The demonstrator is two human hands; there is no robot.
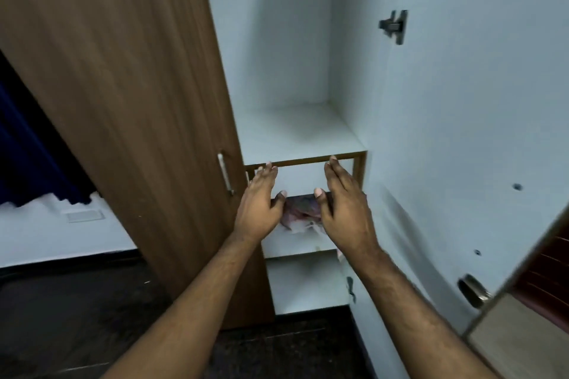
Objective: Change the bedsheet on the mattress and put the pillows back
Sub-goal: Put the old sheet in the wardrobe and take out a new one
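Two bare forearms reach forward from the bottom of the view toward an open wardrobe (292, 132) with pale white shelves inside. Its brown wooden door (123, 86) stands closed on the left, and the white inner face of an open door (462, 132) fills the right, carrying a dark hinge (393, 26). Dark flooring (77, 317) lies below. On a lower shelf (295, 244) sits a crumpled pinkish folded cloth (300, 209), probably the bedsheet, partly hidden between the hands. Left hand (260, 203) and right hand (341, 209) hover on either side of it, palms facing each other, fingers straight and relaxed, grasping nothing; whether the thumbs touch the cloth cannot be told.
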